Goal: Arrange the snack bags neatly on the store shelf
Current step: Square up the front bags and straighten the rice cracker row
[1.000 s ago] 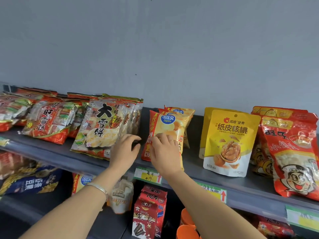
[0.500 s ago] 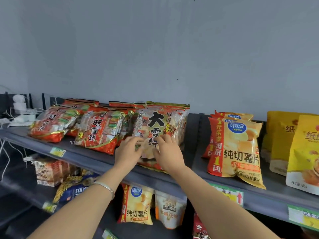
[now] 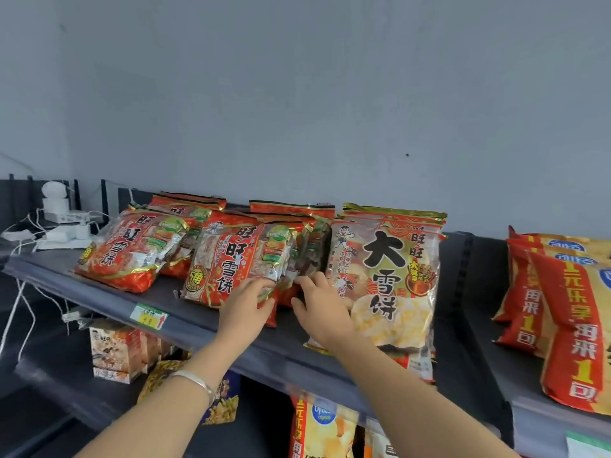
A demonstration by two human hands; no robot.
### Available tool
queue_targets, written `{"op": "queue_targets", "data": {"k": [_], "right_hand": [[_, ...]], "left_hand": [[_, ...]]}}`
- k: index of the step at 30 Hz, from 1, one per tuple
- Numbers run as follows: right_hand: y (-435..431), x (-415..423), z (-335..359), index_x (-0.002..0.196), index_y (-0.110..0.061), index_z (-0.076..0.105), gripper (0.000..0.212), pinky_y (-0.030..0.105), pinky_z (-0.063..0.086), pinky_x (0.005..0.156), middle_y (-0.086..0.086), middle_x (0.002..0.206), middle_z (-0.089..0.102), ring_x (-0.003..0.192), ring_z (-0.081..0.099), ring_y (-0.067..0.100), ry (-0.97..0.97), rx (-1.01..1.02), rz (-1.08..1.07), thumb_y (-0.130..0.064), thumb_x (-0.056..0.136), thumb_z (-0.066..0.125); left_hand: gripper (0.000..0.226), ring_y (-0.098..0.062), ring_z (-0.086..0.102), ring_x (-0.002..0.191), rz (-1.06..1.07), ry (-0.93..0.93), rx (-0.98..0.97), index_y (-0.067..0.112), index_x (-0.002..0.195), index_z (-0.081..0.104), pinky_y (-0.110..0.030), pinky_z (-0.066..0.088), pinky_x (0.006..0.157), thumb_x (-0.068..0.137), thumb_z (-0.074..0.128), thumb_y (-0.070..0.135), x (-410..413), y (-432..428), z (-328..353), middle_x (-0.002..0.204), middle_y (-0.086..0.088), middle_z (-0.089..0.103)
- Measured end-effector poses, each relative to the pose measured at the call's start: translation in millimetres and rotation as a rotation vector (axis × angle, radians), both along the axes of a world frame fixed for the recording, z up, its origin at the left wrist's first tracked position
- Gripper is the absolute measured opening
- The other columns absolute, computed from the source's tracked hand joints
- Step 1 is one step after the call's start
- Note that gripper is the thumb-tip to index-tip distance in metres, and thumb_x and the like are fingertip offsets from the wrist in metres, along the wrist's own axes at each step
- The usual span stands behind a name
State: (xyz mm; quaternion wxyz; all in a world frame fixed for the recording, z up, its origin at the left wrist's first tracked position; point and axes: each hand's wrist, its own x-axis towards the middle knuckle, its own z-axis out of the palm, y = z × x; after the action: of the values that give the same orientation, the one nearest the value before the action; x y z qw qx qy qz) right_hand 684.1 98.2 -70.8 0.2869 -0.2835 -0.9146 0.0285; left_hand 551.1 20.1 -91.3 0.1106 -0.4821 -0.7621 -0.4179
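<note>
Head view: on the grey shelf (image 3: 185,312), the left hand (image 3: 246,309) rests loosely, unclenched, on the bottom corner of a red rice-cracker bag (image 3: 231,262). At its 3 o'clock, the right hand (image 3: 322,312) lies flat, fingers spread, against the big cracker bag (image 3: 393,285).

Retail shop, snack aisle. Grey metal shelf (image 3: 185,312) with tiers above and below; green-and-yellow price tag (image 3: 148,317) on its front edge at 8 o'clock; rice cracker bags (image 3: 228,259) in rows; chip bags (image 3: 568,312) at 3 o'clock.
</note>
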Motion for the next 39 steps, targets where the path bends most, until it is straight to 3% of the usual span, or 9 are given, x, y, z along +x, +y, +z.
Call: {"op": "queue_targets", "data": {"k": [6,14,19,22,26,29,33,35,39], "right_hand": [[17,-59,7,0.137,-0.011,0.045,0.043,0.040,0.041,0.101,0.012,0.136,0.043,0.123,0.041,0.033,0.052,0.010,0.056,-0.026,0.097,0.049],[45,-118,54,0.133,-0.015,0.052,0.039,0.043,0.032,0.108,0.009,0.142,0.045,0.134,0.037,0.029,0.072,0.336,0.044,-0.027,0.097,0.045],[54,-154,76,0.132,-0.015,0.052,0.037,0.046,0.020,0.116,0.010,0.141,0.046,0.136,0.036,0.030,-0.064,0.432,-0.012,-0.025,0.098,0.044],[57,-175,87,0.133,-0.015,0.049,0.038,0.047,0.027,0.112,0.010,0.137,0.050,0.131,0.042,0.031,-0.170,0.391,-0.068,-0.022,0.096,0.046],[68,-198,99,0.131,-0.014,0.049,0.040,0.048,0.035,0.105,0.011,0.134,0.051,0.126,0.046,0.033,-0.176,0.344,-0.226,-0.016,0.092,0.051],[75,-213,101,0.125,-0.014,0.054,0.032,0.048,0.036,0.102,0.009,0.123,0.060,0.116,0.055,0.031,-0.194,0.231,-0.325,-0.016,0.094,0.048],[75,-224,96,0.107,-0.017,0.059,0.025,0.045,0.036,0.098,0.002,0.099,0.066,0.093,0.062,0.027,-0.207,0.139,-0.420,-0.006,0.091,0.046],[75,-222,97,0.104,-0.020,0.059,0.024,0.044,0.035,0.098,0.000,0.091,0.065,0.085,0.061,0.025,-0.180,0.147,-0.485,-0.006,0.091,0.044],[79,-211,99,0.095,-0.021,0.062,0.015,0.044,0.035,0.100,-0.003,0.086,0.068,0.082,0.063,0.022,-0.073,0.143,-0.568,-0.021,0.097,0.047]], "left_hand": [[0.033,-0.017,0.050,0.119,0.083,0.029,-0.040,0.026,0.125,0.054,-0.035,0.044,0.090,0.091,0.056,0.024,-50,5,3,0.128,0.004,0.053],[0.040,-0.017,0.030,0.139,0.162,0.079,-0.004,0.026,0.132,0.048,-0.035,0.034,0.101,0.093,0.055,0.025,-94,20,36,0.148,0.001,0.037],[0.045,-0.019,0.045,0.125,0.172,0.064,0.034,0.027,0.135,0.043,-0.034,0.040,0.092,0.092,0.056,0.027,-130,36,48,0.140,0.001,0.041],[0.047,-0.019,0.045,0.124,0.151,0.058,0.055,0.027,0.137,0.041,-0.036,0.039,0.097,0.092,0.056,0.029,-151,49,57,0.141,0.001,0.039],[0.053,-0.022,0.054,0.113,0.075,0.022,0.068,0.030,0.139,0.037,-0.050,0.037,0.104,0.090,0.057,0.035,-184,67,64,0.145,0.002,0.033],[0.063,-0.025,0.041,0.130,-0.004,-0.097,0.073,0.031,0.143,0.029,-0.054,0.033,0.107,0.089,0.059,0.037,-209,77,63,0.151,-0.001,0.023],[0.086,-0.028,0.018,0.143,-0.226,-0.530,0.162,0.032,0.148,0.014,-0.056,0.025,0.111,0.081,0.066,0.046,-237,88,56,0.158,-0.003,0.011],[0.089,-0.028,0.025,0.140,-0.310,-0.671,0.156,0.034,0.148,0.012,-0.053,0.028,0.110,0.079,0.067,0.049,-241,95,51,0.156,-0.003,0.018],[0.081,-0.025,0.050,0.119,-0.447,-0.767,0.128,0.037,0.144,0.019,-0.051,0.042,0.101,0.079,0.067,0.047,-233,103,46,0.135,-0.003,0.047]]}}
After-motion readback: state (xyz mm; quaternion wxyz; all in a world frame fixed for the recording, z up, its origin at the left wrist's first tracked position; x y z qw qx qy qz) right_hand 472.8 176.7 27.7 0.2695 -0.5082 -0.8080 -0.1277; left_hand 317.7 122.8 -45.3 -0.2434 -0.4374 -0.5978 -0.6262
